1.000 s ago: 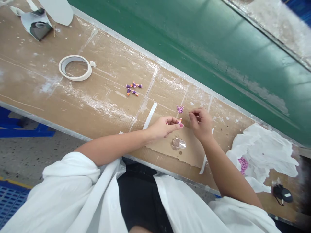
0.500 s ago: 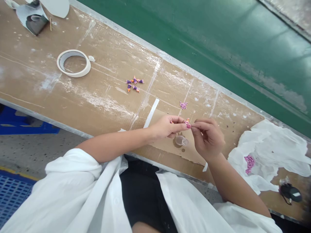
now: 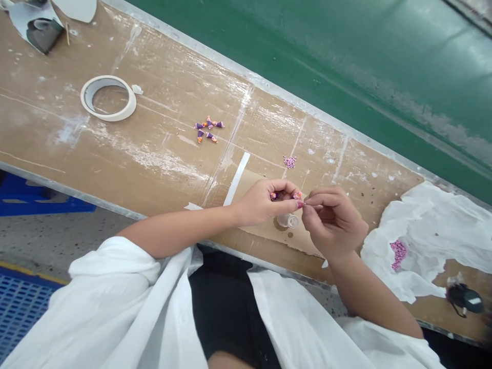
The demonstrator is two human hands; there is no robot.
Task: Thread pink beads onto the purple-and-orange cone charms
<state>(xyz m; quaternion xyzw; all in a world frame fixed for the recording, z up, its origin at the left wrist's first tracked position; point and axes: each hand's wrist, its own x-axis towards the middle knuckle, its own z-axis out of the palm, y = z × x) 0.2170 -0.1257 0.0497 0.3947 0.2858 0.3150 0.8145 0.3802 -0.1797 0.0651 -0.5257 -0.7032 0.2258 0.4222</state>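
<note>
The left hand (image 3: 265, 205) and right hand (image 3: 332, 221) meet fingertip to fingertip, each pinched shut on a tiny orange and purple piece (image 3: 297, 196) too small to make out. Just near them sits a small clear cup (image 3: 288, 221). Farther left lie more purple pieces (image 3: 207, 129) and a tape roll (image 3: 108, 97). No writing is readable anywhere.

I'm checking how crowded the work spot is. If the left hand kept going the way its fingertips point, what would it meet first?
The left hand, pinching a tiny orange-and-purple piece, points right at the right hand. Their fingertips already look nearly touching, so it would probably meet those fingers first; depth is unclear.
</note>
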